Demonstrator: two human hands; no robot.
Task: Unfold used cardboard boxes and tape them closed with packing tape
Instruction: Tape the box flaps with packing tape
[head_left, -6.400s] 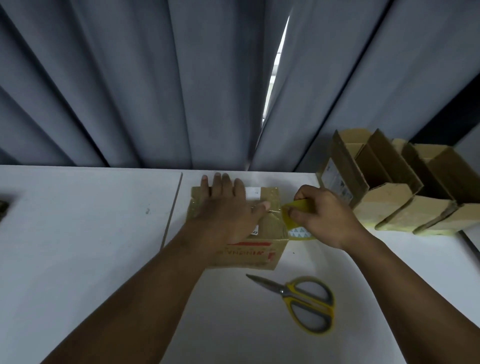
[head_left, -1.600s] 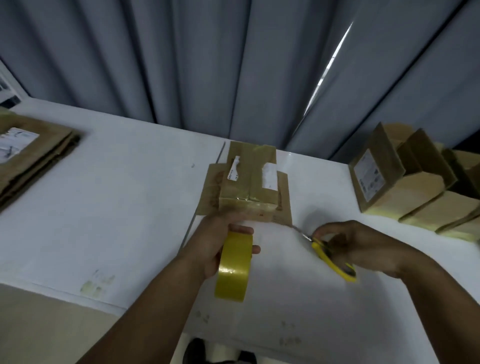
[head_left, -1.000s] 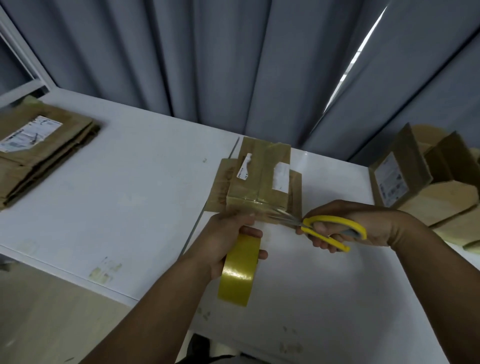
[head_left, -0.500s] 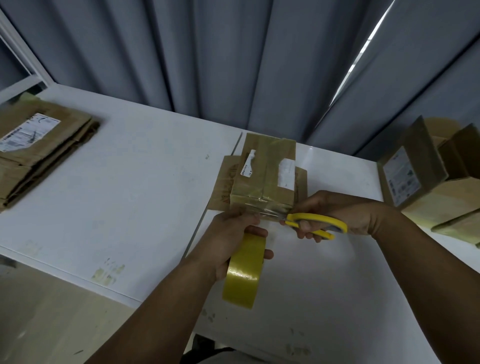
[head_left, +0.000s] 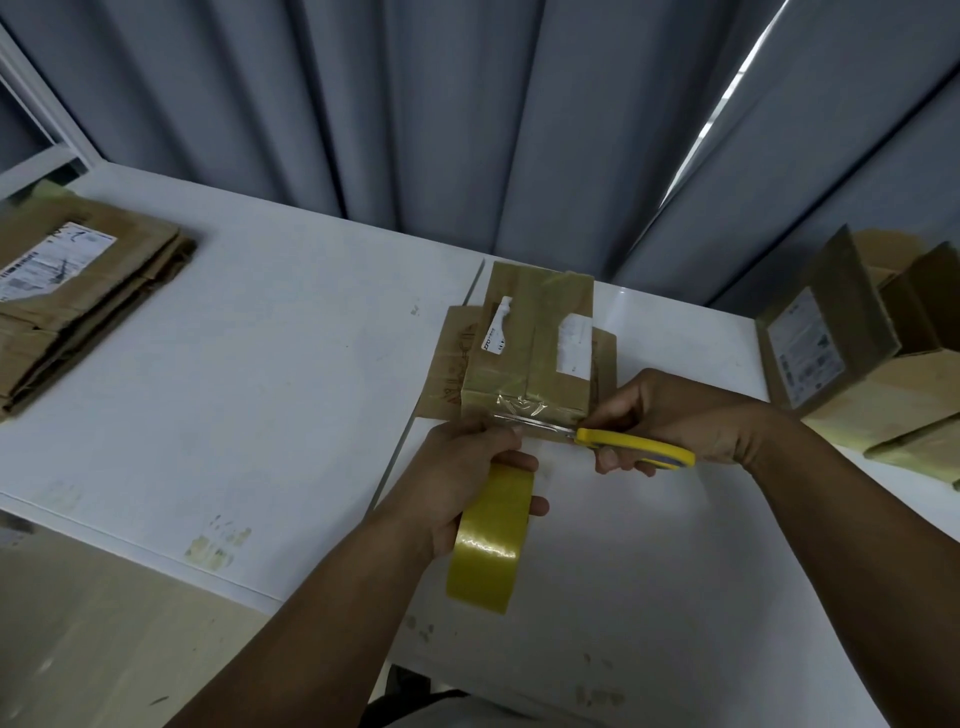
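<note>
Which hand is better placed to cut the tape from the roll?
Right. The right hand holds the yellow-handled scissors, whose blades lie at the clear tape strip by the brown cardboard box. The left hand only grips the yellow packing tape roll.

Grey curtains (head_left: 415, 104) behind white table (head_left: 234, 389); bright gap (head_left: 727, 88) rt.

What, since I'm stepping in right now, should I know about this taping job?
Left hand grips the tape roll, its strip pulled from the near edge of the box.
Right hand holds the yellow scissors, blades across that strip.
Done: tape runs over the box top.
Left: finish the cut, press the end down, then the flat boxes stacked far left.
</note>
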